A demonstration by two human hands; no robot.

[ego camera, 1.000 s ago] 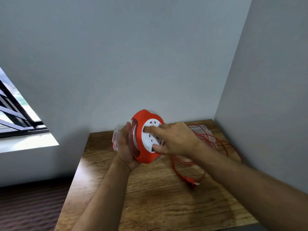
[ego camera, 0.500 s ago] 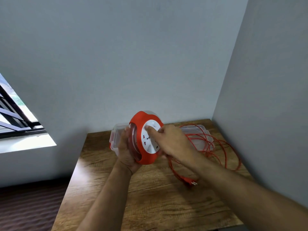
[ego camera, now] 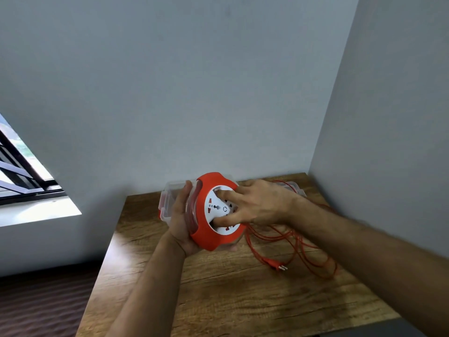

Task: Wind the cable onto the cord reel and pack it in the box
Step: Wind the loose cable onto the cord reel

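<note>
The red cord reel [ego camera: 209,235] with a white socket face [ego camera: 215,206] is held on edge above the wooden table [ego camera: 243,300]. My left hand [ego camera: 181,222] cups its back and left rim. My right hand [ego camera: 257,204] grips the white face, thumb low and fingers high. Loose red cable [ego camera: 306,249] lies in loops on the table to the right, and its plug [ego camera: 277,265] rests near the middle. A clear plastic box [ego camera: 167,203] stands behind the reel, partly hidden by it.
The clear box lid [ego camera: 295,187] lies at the back right under the cable loops. Walls close the table's back and right sides. The table's left edge drops to a dark floor [ego camera: 43,307]. A window [ego camera: 21,171] is at the left.
My right hand has turned on the white face, fingers shifting from the middle toward the top and thumb to the bottom. The reel stays in my left hand. The view has shifted slightly.
</note>
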